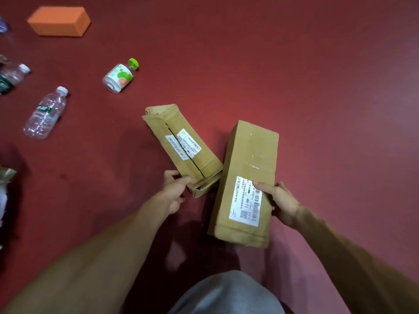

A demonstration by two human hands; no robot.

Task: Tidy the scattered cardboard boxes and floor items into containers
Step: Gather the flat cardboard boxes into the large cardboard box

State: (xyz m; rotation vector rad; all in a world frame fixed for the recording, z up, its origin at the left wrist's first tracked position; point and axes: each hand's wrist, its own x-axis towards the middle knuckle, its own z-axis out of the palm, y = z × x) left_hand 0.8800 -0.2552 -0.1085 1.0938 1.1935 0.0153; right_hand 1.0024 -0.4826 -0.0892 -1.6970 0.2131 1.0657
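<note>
From the head view, the left hand (173, 192) grips the near end of a crushed, split box (181, 143) bearing torn labels, held over the red floor (317, 75). The right hand (281, 203) clasps a taller taped box (246, 184), thumb on its white label, touching the first. Three bottles (46, 113) and an orange block (59, 20) lie beyond.

Two tan boxes (247, 177) with white labels, orange block (59, 21), dark red floor (317, 64).
</note>
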